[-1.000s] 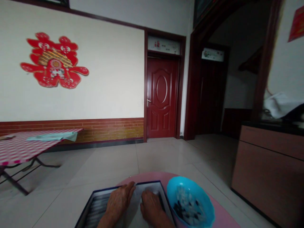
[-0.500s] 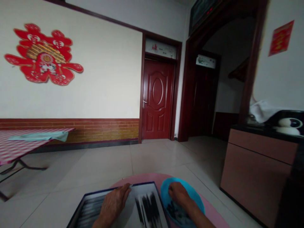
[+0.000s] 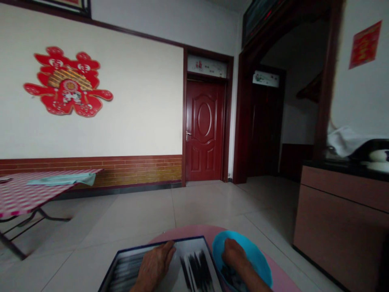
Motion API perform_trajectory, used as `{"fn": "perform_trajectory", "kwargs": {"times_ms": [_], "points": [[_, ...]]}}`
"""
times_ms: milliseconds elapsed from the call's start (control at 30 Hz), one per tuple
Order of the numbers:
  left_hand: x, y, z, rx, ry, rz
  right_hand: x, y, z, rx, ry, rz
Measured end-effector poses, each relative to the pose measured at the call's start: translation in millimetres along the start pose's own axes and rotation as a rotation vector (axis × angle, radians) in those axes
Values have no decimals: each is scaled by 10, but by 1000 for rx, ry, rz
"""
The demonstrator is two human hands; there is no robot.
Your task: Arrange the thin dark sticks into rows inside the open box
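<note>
Left grip [image 3: 157, 259], low and just left of centre, knuckles up, fingers [image 3: 167, 248] close together and aimed up and rightward, its wrist [image 3: 142, 281] running down to the bottom edge! Across to the right grip [image 3: 233, 253], low, right of centre: fingers curled under, tips out of sight, bare forearm [image 3: 251, 273] slanting toward the lower right.

Pale floor tiles [image 3: 146, 211] run to a red door [image 3: 204, 132] (oval-panelled) between cream wall [image 3: 142, 101] and dim archway [image 3: 243, 121].
</note>
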State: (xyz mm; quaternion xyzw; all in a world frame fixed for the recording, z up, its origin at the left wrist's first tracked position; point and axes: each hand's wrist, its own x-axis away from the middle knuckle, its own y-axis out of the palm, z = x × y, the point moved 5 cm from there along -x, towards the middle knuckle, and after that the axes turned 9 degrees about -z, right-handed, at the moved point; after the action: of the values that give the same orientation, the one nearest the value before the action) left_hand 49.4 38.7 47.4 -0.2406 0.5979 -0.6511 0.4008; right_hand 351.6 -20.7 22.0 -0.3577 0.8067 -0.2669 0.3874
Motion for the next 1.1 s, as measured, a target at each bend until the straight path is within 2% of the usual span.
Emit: {"fn": "perform_trajectory", "kwargs": {"times_ms": [100, 200, 333, 433, 567, 667, 867, 1100], "points": [[-2, -6, 22, 32, 22, 30, -75, -47, -151, -26, -43, -74], [-11, -2, 27, 62, 40, 70, -142, -15, -500, -106, -142, -151], [-5, -1, -7, 83, 48, 173, -103, 193, -1125, -471, -307, -257], [3, 2, -50, 62, 15, 232, -24, 413, -1401, -641, -280, -259], [-13, 27, -69, 51, -20, 212, 84, 728, -1420, -738, -168, -230], [-25, 28, -51, 50, -28, 171, 164, 882, -1377, -706, -180, -246], [3, -55, -7, 67, -38, 106, 256, 842, -1468, -542, -324, -207], [44, -86, 11, 131, -43, 71, 263, 786, -1496, -403, -402, -145]]}}
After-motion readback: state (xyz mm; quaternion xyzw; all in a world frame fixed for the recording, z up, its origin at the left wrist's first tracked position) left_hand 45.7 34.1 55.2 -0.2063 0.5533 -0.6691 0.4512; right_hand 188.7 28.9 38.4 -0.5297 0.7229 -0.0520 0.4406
